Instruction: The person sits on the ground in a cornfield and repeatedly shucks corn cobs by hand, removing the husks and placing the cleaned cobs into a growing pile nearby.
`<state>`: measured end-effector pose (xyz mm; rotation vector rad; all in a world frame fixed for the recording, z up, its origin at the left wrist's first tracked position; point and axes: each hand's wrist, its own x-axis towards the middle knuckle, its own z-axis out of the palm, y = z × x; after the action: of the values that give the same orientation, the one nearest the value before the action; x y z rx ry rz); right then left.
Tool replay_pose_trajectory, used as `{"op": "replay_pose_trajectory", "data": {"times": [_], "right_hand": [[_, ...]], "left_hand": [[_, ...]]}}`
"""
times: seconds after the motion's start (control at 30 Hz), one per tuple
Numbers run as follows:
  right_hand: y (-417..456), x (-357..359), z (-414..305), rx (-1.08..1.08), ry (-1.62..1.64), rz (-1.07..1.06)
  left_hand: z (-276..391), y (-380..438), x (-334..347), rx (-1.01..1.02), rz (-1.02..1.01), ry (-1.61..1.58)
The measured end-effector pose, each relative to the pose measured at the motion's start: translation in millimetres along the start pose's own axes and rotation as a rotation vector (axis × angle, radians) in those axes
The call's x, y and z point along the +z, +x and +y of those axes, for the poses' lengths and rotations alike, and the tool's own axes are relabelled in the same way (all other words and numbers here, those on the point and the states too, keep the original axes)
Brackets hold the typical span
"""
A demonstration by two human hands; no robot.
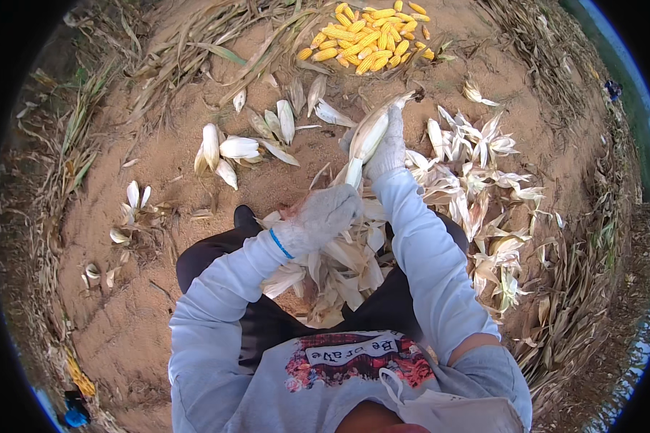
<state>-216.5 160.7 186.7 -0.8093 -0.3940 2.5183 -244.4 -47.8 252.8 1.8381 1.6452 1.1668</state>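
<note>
An ear of corn in its pale, dry husk (369,132) points away from me, tilted to the right. Around its lower, stalk end, my left hand (320,212) is closed, in a grey-white knit glove with a blue cuff edge. My right hand (388,145), gloved the same way, grips the ear along its right side; its fingers are partly hidden behind the husk. No bare kernels show on this ear. Beneath my hands, between my legs, lies a heap of loose husks (336,265).
A pile of bare yellow corn cobs (371,38) lies on the sandy soil ahead. Several ears in husk (222,149) rest at left. Empty husks (482,184) spread at right. Dry corn stalks (195,48) line the left and far ground, with more stalks (585,292) at right.
</note>
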Motion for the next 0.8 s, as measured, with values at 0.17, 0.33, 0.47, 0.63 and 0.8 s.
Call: {"op": "replay_pose_trajectory", "data": {"times": [0.17,0.33,0.47,0.63,0.8], "right_hand": [[-0.4,-5.4,7.2,-0.165,-0.142,0.022],[-7.9,-25.3,22.7,-0.287,-0.975,-0.018],[-50.0,0.3,44.1,-0.232,-1.330,-0.157],[-36.0,-29.3,75.9,-0.350,-1.350,-0.257],[-62.8,1.5,61.5,-0.291,-1.458,-0.319]], "left_hand": [[19.8,-15.2,-10.8,-0.293,-0.220,-0.131],[-9.8,-16.6,-34.1,-0.725,0.012,-0.251],[-29.5,-4.7,-59.8,-0.662,0.557,-0.120],[-28.4,1.4,-61.6,-0.627,0.593,-0.086],[-27.8,-3.5,-70.4,-0.702,0.552,0.038]]}}
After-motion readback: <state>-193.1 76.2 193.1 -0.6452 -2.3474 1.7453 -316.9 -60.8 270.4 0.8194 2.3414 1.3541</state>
